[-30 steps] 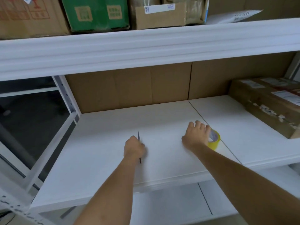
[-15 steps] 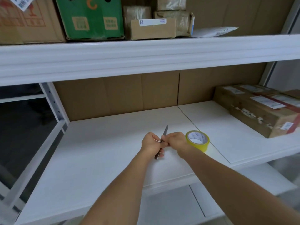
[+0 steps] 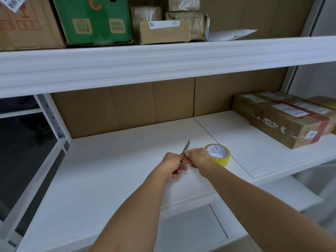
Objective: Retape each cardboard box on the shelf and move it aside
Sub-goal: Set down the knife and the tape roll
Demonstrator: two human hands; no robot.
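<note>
grip: both hands pinch thin metal blade | glossy yellow tape ring

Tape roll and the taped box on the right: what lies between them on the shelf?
Nothing: in the head view only bare white shelf, crossed by a panel seam, separates the tape roll from the box.
</note>
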